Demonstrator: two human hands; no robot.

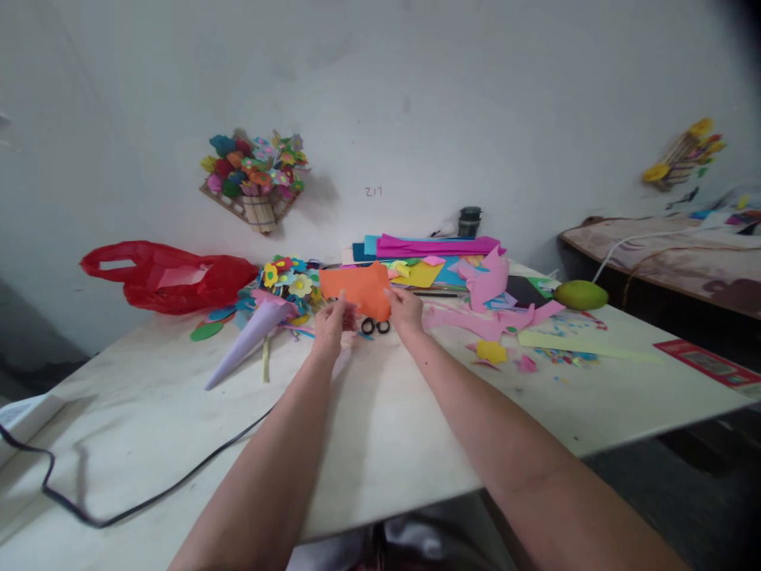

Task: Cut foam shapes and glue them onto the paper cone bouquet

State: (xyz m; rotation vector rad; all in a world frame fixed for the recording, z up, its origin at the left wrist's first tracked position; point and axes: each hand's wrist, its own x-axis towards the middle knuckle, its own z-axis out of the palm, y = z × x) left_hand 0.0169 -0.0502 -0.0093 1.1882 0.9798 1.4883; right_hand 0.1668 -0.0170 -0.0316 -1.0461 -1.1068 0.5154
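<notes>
An orange sheet (pixel 357 289), apparently craft paper or foam, is held up above the table between my two hands. My left hand (pixel 333 321) pinches its lower left part, with some fingers behind it. My right hand (pixel 405 308) grips its right edge. Black scissor handles (pixel 376 326) show just below the sheet; the blades are hidden. To the left of my left hand lies a purple cone (pixel 253 337), beside a bunch of colourful paper flowers (pixel 291 281).
A red plastic bag (pixel 172 277) sits on the table (pixel 386 444) at left. Pink scraps (pixel 484 321), a yellow flower shape (pixel 491 351) and a green oval object (pixel 581 295) lie right. Rolled sheets (pixel 437 246) rest by the wall. A black cable (pixel 178 484) crosses the left front.
</notes>
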